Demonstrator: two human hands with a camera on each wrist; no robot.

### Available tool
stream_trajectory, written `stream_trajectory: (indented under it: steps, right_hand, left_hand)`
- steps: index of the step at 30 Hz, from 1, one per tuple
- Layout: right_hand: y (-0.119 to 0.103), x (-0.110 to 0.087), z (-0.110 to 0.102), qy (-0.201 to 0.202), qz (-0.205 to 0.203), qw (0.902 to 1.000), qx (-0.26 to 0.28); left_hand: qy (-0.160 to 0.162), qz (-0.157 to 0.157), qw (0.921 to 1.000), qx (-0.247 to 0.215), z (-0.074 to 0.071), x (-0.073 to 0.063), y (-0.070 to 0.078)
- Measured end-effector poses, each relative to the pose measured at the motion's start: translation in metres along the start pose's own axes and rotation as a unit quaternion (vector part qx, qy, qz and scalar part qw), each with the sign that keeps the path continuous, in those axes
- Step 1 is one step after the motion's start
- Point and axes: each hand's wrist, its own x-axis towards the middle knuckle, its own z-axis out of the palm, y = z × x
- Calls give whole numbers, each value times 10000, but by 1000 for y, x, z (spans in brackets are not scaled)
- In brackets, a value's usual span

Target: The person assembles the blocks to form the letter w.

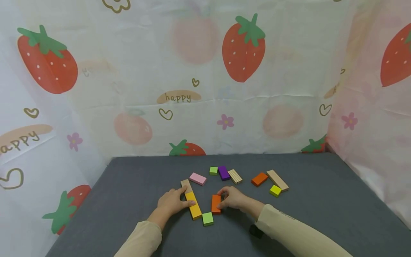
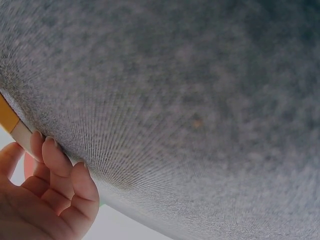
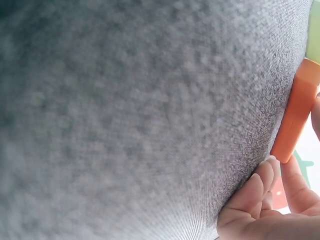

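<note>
My left hand (image 1: pixel 173 201) rests at a row of two blocks laid end to end. Its index fingertip touches the plain wooden block (image 1: pixel 187 185), and its thumb lies across the yellow-orange block (image 1: pixel 193 207). In the left wrist view, curled fingers sit along the side of the plain wooden block (image 2: pixel 22 135). My right hand (image 1: pixel 233 198) grips an orange block (image 1: pixel 216 204), index finger at its far end and thumb on its right side. A light green block (image 1: pixel 207 218) lies between the near ends of the yellow-orange and orange blocks.
Behind the hands lie a pink block (image 1: pixel 197 179), a green block (image 1: pixel 213 170), a purple block (image 1: pixel 223 173) and a striped wooden block (image 1: pixel 235 176). Further right are another orange block (image 1: pixel 259 179), a plain wooden block (image 1: pixel 278 180) and a yellow block (image 1: pixel 275 190). A printed curtain (image 1: pixel 205 125) stands behind the grey table (image 1: pixel 144 171).
</note>
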Motion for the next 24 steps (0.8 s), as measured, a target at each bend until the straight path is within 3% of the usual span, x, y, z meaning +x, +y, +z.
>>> stream_trajectory:
  steps: [15, 19, 24]
  right_hand:
    - [0, 3, 0, -94, 102, 9999, 88]
    - [-1, 10, -3, 98, 192, 9995, 210]
    - [-4, 23, -5, 359, -113, 9985, 387]
  left_hand:
    - [-21, -46, 10000, 67, 1, 0, -1]
    - [-18, -16, 10000, 88, 1, 1, -2]
    - [-18, 15, 10000, 76, 1, 1, -1]
